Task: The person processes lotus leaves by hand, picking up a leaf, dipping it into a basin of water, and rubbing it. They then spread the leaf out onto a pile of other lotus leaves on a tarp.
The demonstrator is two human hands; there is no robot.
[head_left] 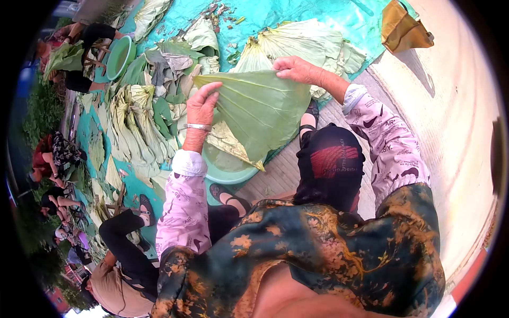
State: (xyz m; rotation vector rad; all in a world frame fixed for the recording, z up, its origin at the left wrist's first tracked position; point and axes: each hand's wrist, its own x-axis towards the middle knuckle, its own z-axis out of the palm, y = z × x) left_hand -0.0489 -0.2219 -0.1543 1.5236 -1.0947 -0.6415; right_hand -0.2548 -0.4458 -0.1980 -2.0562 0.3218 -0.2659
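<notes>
A large green leaf [260, 106], folded into a fan shape, is stretched between my two hands. My left hand [201, 111], with a silver bracelet at its wrist, pinches the leaf's pointed left corner. At the upper right edge, my right hand [297, 70] grips it between thumb and fingers. Below the leaf stands a pale green basin [228, 176], partly hidden, with a yellowish leaf [228, 139] over it. Just beyond my hands a pile of folded pale leaves [302, 45] lies on the turquoise sheet [233, 34].
More leaf bundles [135, 124] lie to the left, near a green basin [121, 57]. A brown bag [405, 29] stands at the upper right. A seated person in dark trousers [124, 236] is at the lower left; several other people sit along the left edge.
</notes>
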